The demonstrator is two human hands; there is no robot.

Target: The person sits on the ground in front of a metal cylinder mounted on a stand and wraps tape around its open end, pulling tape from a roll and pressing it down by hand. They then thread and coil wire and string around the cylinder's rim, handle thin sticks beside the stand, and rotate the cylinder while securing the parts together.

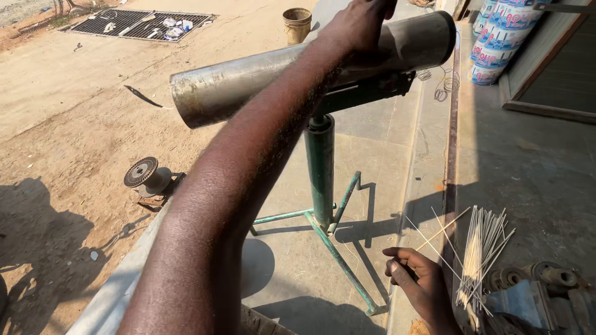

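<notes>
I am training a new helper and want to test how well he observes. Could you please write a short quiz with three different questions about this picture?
1. True or false: the left hand rests on the metal cylinder.
2. Multiple choice: what do the fingers of the right hand pinch? A) a thin stick B) a wire coil C) a bucket
3. Short answer: what colour is the stand under the cylinder?

Key
1. True.
2. A; the bundle of sticks lies beside that hand.
3. Green.
</notes>
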